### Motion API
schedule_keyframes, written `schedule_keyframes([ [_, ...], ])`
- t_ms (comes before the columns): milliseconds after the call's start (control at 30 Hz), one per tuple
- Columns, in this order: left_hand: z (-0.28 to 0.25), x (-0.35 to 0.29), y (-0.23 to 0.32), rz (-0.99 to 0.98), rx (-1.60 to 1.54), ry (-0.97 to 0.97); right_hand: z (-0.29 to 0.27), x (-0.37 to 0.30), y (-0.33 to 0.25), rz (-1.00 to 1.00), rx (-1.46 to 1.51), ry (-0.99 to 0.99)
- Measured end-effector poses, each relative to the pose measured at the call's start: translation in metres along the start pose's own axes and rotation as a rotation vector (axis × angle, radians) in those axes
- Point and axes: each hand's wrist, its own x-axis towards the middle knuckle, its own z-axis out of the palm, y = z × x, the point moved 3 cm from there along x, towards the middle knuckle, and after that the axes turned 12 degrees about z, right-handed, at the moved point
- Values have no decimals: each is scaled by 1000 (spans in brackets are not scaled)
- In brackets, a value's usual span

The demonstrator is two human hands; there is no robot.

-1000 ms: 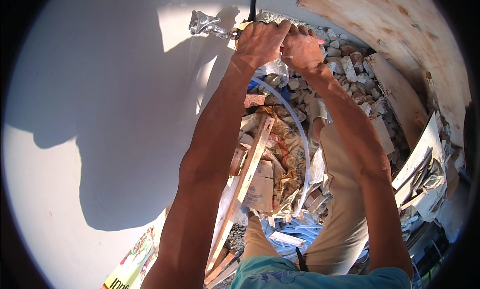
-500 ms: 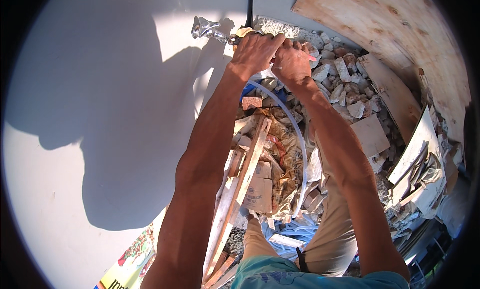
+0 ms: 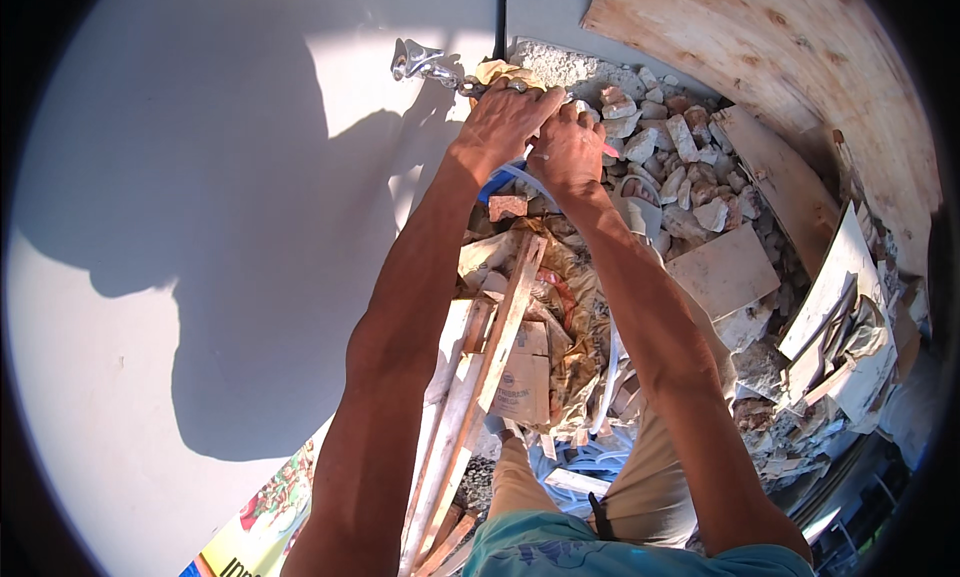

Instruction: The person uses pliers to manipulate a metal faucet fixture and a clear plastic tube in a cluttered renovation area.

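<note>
Both my arms reach forward to the wall. My left hand (image 3: 508,119) is closed, knuckles up, beside dark metal fittings (image 3: 470,87) that lead to a chrome tap (image 3: 418,61) on the wall. What lies inside its fingers is hidden. Touching it, my right hand (image 3: 568,155) is also closed; a small pinkish-red end (image 3: 610,150) pokes out past its fingers, and the rest of that thing is covered. A clear hose (image 3: 536,183) passes just below the hands and runs under my right forearm. Blue material (image 3: 496,184) shows beside it.
Broken rubble (image 3: 690,167) is heaped at the right. Wooden strips (image 3: 500,347) and a torn paper sack (image 3: 522,382) lie below my arms. A plywood sheet (image 3: 760,37) leans at upper right. My sandalled foot (image 3: 640,195) stands on the rubble.
My hands have come slightly lower and nearer, the right one more so. The hose's curve has shifted mostly behind my right forearm. My sandalled foot now shows beside that arm.
</note>
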Motion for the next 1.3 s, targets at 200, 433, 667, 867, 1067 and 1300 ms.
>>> schedule_keyframes([
  [200, 3, -8, 3, 19, 24, -80, 5, -11, -4, 49, 1, -53],
  [433, -3, -15, 6, 83, 45, -39, 4, -19, -10, 108, 47, -90],
  [667, 4, -23, 2, 68, 60, -49, 9, -28, -16, 89, 99, -66],
  [867, -8, -22, 10, 91, 39, -117, 15, -31, -13, 101, 63, -90],
  [1067, -12, -30, 11, 86, 109, -40, 15, -34, -22, 112, 94, -92],
  [1300, -15, -24, 27, -12, 81, -290, 27, -41, -11, 60, 165, 23],
])
